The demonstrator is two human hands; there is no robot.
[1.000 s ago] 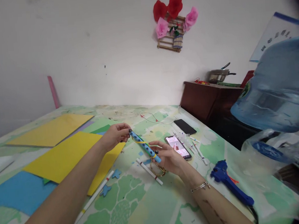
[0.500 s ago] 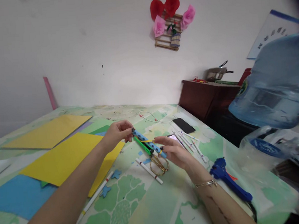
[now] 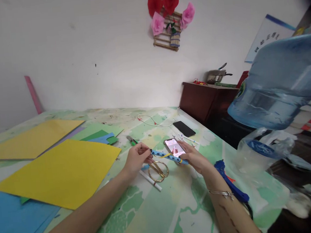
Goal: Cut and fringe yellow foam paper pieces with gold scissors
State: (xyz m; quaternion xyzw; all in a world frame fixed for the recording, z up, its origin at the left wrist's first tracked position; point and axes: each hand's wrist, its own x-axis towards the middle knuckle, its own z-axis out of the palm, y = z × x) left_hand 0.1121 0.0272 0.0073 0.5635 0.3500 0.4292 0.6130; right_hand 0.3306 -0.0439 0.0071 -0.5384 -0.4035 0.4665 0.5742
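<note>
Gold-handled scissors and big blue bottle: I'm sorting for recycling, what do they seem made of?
Scissors: handles probably metal, with a polished gold finish; the thin loops catch glints. Bottle: likely plastic, smooth and glossy; its blue-tinted wall is see-through.

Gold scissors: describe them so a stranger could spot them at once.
On the green-and-white patterned table, look just below the blue tube with dark dots. The gold scissors lie there beside a thin white stick; two rounded handle loops set them apart.
</note>
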